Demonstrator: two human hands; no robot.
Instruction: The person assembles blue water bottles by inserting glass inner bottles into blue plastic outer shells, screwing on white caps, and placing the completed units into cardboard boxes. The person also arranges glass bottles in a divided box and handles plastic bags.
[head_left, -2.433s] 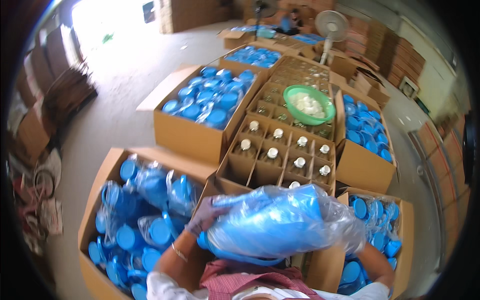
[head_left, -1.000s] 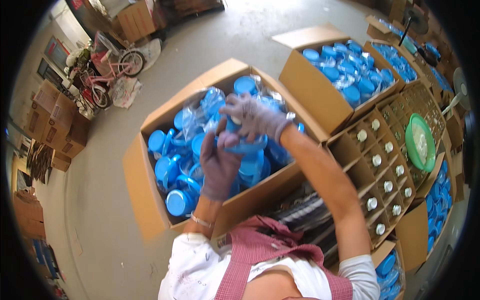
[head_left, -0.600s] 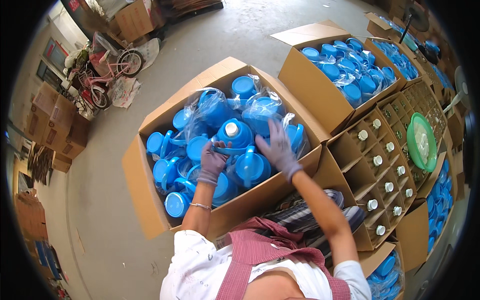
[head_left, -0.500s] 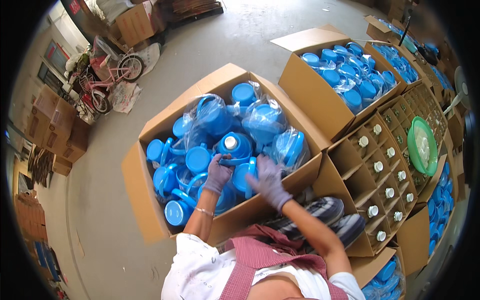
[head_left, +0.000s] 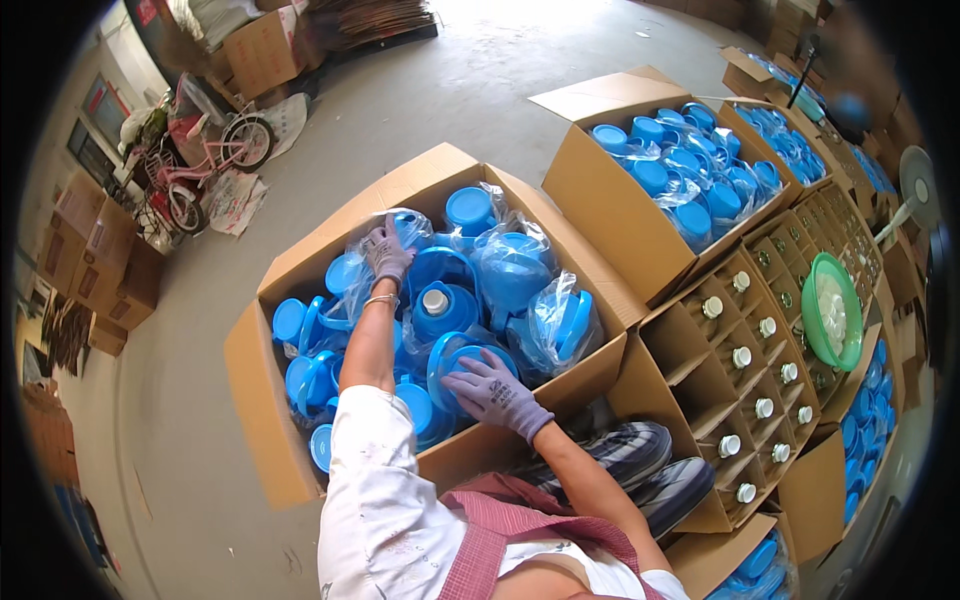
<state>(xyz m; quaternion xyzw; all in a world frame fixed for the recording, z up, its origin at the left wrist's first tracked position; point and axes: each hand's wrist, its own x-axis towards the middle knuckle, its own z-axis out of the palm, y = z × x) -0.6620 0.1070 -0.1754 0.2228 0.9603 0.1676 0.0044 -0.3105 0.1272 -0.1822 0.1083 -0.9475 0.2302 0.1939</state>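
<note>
In front of me, an open cardboard box (head_left: 545,400) is packed with blue plastic jugs with loop handles, several of them in clear bags. My left hand (head_left: 388,255), in a purple-grey glove, reaches toward the far side with its fingers closed on a clear plastic bag (head_left: 352,290) around a blue jug. Gloved the same way, my right hand (head_left: 495,396) lies with fingers spread on a blue jug (head_left: 452,352) at the near side. Between the hands stands a blue jug with a white cap (head_left: 434,302).
To the right, a divided carton (head_left: 690,385) holds several white-capped bottles, with a green basin (head_left: 850,350) beyond. More boxes of blue jugs (head_left: 690,220) stand behind and beside it. Bicycles (head_left: 215,160) and stacked cartons (head_left: 85,245) are at the left.
My left hand has gone from the middle of the box to the bag farther back. My right hand has shifted slightly left and nearer, onto a jug. The view has shifted slightly.
</note>
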